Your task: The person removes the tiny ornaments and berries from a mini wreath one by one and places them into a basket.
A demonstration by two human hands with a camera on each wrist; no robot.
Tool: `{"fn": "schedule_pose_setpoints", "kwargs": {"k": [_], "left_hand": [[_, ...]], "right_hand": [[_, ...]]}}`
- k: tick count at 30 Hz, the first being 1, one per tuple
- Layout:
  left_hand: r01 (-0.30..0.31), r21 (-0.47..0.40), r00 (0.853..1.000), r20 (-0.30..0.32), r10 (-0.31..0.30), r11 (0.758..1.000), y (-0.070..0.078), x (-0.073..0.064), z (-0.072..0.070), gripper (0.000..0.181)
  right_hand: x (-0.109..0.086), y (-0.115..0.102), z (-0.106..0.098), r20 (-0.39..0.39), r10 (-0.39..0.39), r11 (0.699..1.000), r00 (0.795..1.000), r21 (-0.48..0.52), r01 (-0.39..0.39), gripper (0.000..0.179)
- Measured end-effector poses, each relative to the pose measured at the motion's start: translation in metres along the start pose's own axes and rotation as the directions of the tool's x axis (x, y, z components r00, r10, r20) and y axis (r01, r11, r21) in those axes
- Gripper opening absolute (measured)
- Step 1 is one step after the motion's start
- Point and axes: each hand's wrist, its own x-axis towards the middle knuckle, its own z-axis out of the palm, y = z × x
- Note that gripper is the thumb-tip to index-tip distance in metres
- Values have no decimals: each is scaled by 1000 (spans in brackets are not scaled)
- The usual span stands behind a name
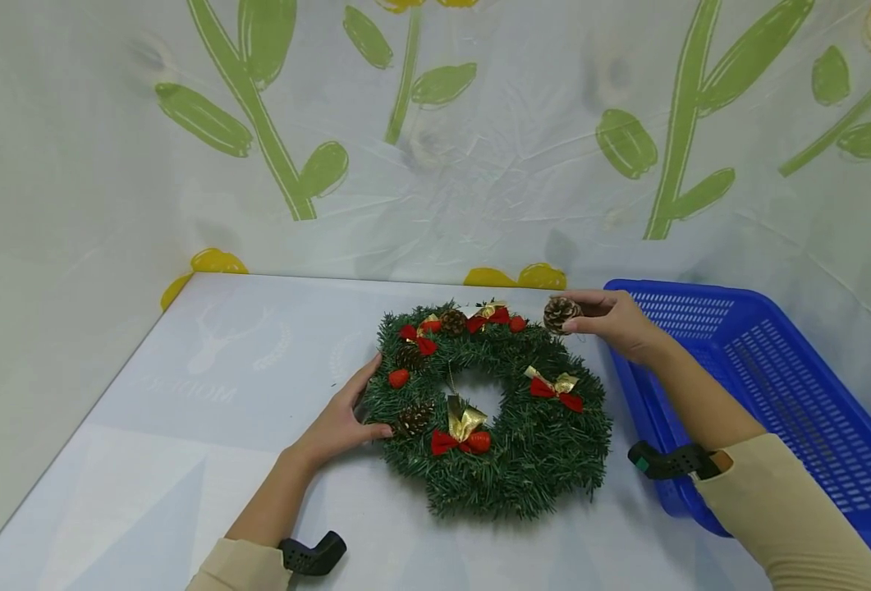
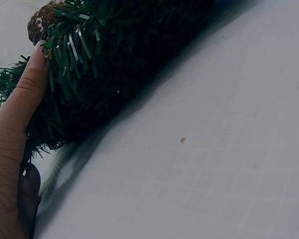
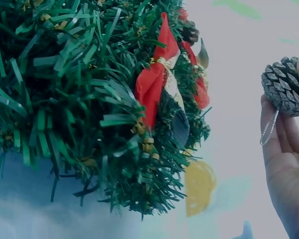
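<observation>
A green wreath (image 1: 546, 451) lies on the white table, trimmed with red bows, gold ribbons, red berry-like ornaments and several pine cones. At its left side my left hand (image 1: 342, 423) grips the edge, thumb on top beside a fixed pine cone (image 1: 414, 419); the other fingers are partly hidden behind the greenery. In the left wrist view the thumb (image 2: 32, 82) presses against green needles. My right hand (image 1: 616, 324) pinches a loose pine cone (image 1: 559, 313) near the wreath's upper right edge. A thin silvery loop (image 3: 269, 128) hangs from that cone in the right wrist view.
A blue plastic basket (image 1: 627, 382) with slotted walls stands at the right, under my right forearm. Behind the white table (image 1: 184, 460) hangs a pale sheet (image 1: 479, 189) printed with green stems and yellow flowers.
</observation>
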Motion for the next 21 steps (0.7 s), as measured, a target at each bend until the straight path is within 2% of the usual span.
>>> {"fn": "schedule_pose_setpoints", "kwargs": {"k": [6,14,21], "left_hand": [[-12,8,1000,-3,12,1000,0,1,0,105],[7,-3,1000,1,-7,1000,0,0,0,105],[7,0,1000,1,-7,1000,0,0,0,105]], "right_hand": [[-2,-4,-3,-2,-19,998,1000,51,19,38],[-7,-12,-11,-1,-48,996,999,79,48,39],[-13,-21,-20,-15,-42,999,999,-7,41,37]]}}
